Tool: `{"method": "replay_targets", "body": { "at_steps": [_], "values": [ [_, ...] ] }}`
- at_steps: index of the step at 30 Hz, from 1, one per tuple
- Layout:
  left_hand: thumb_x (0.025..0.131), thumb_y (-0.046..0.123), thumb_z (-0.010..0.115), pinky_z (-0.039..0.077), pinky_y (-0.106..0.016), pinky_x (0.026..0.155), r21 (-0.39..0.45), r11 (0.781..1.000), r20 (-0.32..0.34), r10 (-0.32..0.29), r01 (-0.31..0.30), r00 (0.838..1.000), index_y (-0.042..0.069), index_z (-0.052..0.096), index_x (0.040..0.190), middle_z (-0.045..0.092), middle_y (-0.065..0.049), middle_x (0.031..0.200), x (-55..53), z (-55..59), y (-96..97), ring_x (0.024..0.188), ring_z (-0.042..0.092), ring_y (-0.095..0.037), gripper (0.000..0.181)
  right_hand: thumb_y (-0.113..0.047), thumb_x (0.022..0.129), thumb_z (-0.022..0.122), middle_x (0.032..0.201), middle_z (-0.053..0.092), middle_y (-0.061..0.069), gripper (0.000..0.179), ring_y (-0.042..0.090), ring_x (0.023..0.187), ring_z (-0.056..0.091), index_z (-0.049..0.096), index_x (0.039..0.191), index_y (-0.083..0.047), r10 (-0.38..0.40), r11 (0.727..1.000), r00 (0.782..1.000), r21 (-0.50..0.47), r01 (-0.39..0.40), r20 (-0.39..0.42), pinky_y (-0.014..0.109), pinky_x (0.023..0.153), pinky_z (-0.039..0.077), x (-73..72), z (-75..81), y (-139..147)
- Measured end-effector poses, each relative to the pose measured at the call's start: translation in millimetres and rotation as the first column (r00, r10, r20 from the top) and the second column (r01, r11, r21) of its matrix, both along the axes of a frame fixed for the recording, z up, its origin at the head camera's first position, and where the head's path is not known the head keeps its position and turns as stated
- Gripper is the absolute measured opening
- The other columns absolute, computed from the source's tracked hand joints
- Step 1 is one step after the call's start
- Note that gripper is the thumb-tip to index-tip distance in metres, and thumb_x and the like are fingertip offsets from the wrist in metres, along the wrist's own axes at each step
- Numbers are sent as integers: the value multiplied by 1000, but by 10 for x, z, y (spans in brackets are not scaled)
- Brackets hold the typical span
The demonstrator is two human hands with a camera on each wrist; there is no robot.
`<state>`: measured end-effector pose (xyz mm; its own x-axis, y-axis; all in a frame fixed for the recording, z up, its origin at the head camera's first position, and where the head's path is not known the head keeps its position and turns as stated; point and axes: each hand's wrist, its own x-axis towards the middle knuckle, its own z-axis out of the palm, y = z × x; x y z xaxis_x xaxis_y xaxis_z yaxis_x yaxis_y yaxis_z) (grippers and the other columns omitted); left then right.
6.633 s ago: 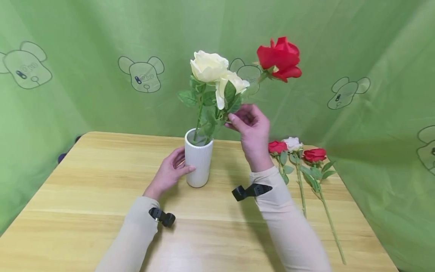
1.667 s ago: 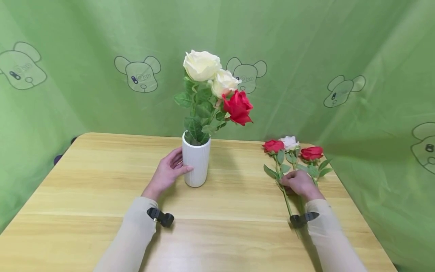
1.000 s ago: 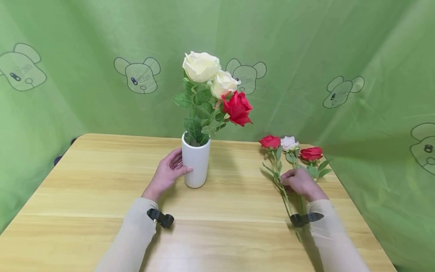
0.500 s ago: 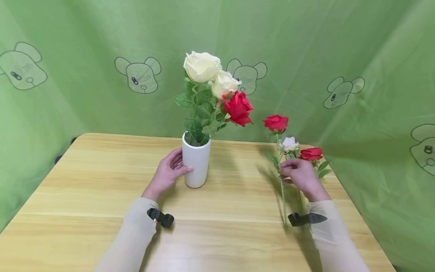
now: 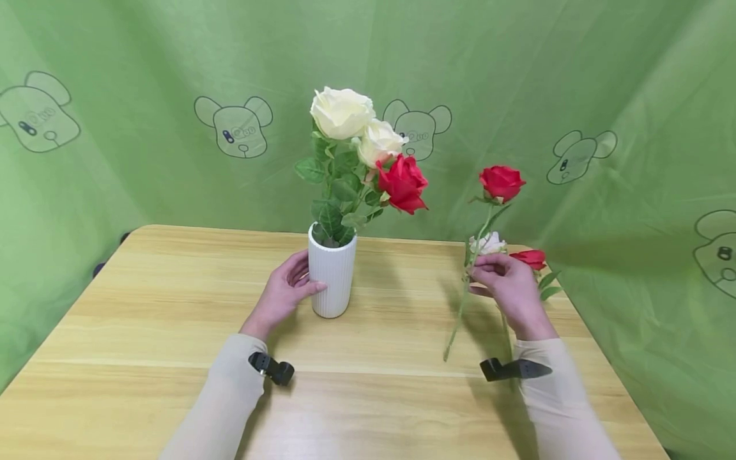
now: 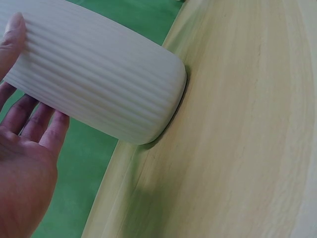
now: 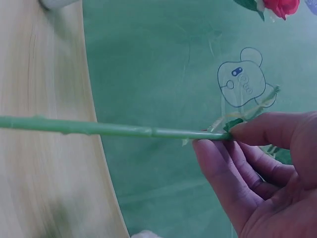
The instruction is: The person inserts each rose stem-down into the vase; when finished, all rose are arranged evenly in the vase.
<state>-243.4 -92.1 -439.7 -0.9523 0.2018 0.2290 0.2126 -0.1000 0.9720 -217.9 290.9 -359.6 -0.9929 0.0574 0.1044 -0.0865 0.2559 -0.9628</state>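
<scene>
My left hand (image 5: 280,292) holds the white ribbed vase (image 5: 332,281) low on its left side, thumb across the front and fingers behind. The vase stands upright on the table with two cream roses (image 5: 342,113) and a red rose (image 5: 402,183) in it. On the right, my right hand (image 5: 510,295) pinches the stem of another red rose (image 5: 502,184) between thumb and fingertips. That rose is raised, bloom up and leaning right, its stem end pointing down-left. In the right wrist view the bare green stem (image 7: 148,132) runs leftward from the pinch.
Behind my right hand lie a pale white rose (image 5: 489,243) and a red rose (image 5: 530,258), their stems partly hidden by my hand and sleeve. The wooden table (image 5: 368,396) ends at a green curtain (image 5: 287,38) printed with bear heads.
First my right hand held a red rose by the vase; that rose now stands in it. The hand moved right, gripped another red rose and lifted it. The left hand stayed on the vase.
</scene>
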Motion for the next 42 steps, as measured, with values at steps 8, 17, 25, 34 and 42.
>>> {"method": "replay_targets", "body": {
  "at_steps": [8,17,25,34,42],
  "values": [
    [81,-7,74,38,-36,111,0,1000,-2,-1,1,1000,-2,39,146,42,-22,147,-12,3,5,134,42,-31,74,5,91,66,95,60,11,29,18,86,63,51,112,16,17,977,994,-212,-39,-108,35,76,60,12,53,-124],
    [81,-5,75,38,-36,111,-2,1000,-4,4,-4,1000,-2,39,146,43,-21,147,-25,-17,-4,133,43,-31,74,9,88,66,94,61,12,22,18,86,64,56,107,10,-9,946,978,-318,-59,-208,37,77,60,20,143,-265],
    [81,-4,75,37,-36,111,-5,1000,-2,10,-10,1000,-1,39,146,43,-21,146,-23,-13,-5,133,43,-30,74,11,85,69,95,63,14,23,20,84,65,59,105,7,-48,910,955,-406,-78,-292,39,77,60,-5,315,-477],
    [81,-3,76,38,-32,110,-8,1000,10,12,-12,1000,-1,40,145,44,-20,146,-26,-17,2,133,43,-28,73,15,86,65,93,63,15,18,21,83,66,59,101,6,-35,893,934,-431,-130,-356,38,75,60,8,502,-683],
    [81,-6,75,38,-35,111,0,1000,9,8,-8,1000,-2,38,146,42,-21,147,-14,-9,1,134,42,-30,74,14,86,66,95,62,17,18,24,85,67,57,97,4,-102,850,913,-512,-127,-395,38,74,60,15,634,-833]
  ]
}}
